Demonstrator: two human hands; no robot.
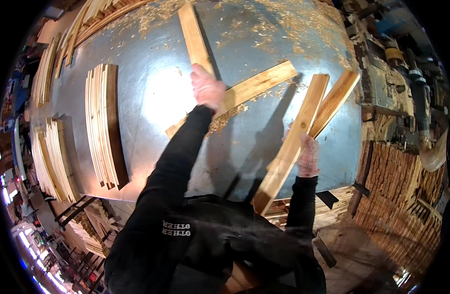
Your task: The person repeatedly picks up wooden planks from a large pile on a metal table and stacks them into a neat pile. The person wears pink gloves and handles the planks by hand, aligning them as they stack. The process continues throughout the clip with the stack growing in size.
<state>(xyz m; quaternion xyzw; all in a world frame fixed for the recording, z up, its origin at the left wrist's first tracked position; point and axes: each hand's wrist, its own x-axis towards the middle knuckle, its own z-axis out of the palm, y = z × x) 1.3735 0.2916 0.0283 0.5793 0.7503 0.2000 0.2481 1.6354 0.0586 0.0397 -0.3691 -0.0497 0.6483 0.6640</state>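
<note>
My left hand [208, 89] is closed round the near end of a wooden board [193, 36] that points away from me over the metal table. Under that hand and forearm, a second board [262, 82] lies aslant on the table among shavings. On the right, my right hand [308, 156] grips two boards together. One held board [294, 139] is long and pale with a knot, its near end close to my body; the other board [336, 102] fans out to its right. The fingers of my right hand are partly hidden behind the wood.
A stack of boards [101, 127] stands at the table's left, with more stacks [58, 159] beyond it. Wood shavings [288, 29] cover the far part of the metal table [137, 161]. Machinery [387, 73] lines the right edge, and a large wood pile [391, 191] stands below it.
</note>
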